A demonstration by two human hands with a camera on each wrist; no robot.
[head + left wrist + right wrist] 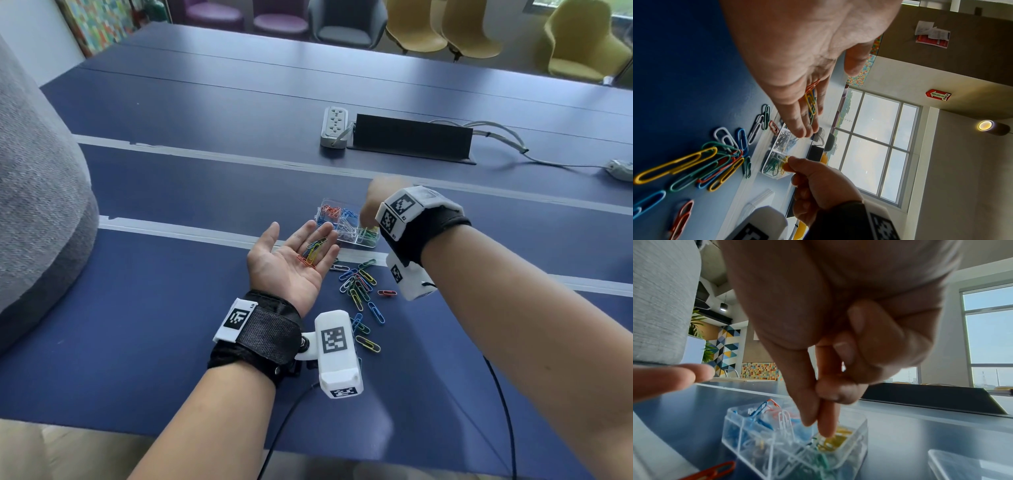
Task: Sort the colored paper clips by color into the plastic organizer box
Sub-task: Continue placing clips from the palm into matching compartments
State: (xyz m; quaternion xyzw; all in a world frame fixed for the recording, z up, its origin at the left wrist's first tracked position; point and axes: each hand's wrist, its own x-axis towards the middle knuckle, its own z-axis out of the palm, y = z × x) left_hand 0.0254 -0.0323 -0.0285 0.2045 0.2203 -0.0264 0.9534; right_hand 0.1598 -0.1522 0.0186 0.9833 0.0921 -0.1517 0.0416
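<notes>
Organizer box (347, 224) sits on the worktop (171, 274), partly filled by color: yellow and green clips in its near-right cells. Right hand (371, 205) is directly above the yellow cell, thumb and fingertips (825, 426) pinched, pointing down into it (whether a clip is in the pinch is hidden; cannot tell). Left hand (291, 260), just near-left of the box, lies palm-up and flat, carrying a few mixed clips (312, 253). Loose pile (358, 282) lies just near of the box.

Blue table (205, 192), yellow chairs (582, 51), perhaps windows (875, 146).
</notes>
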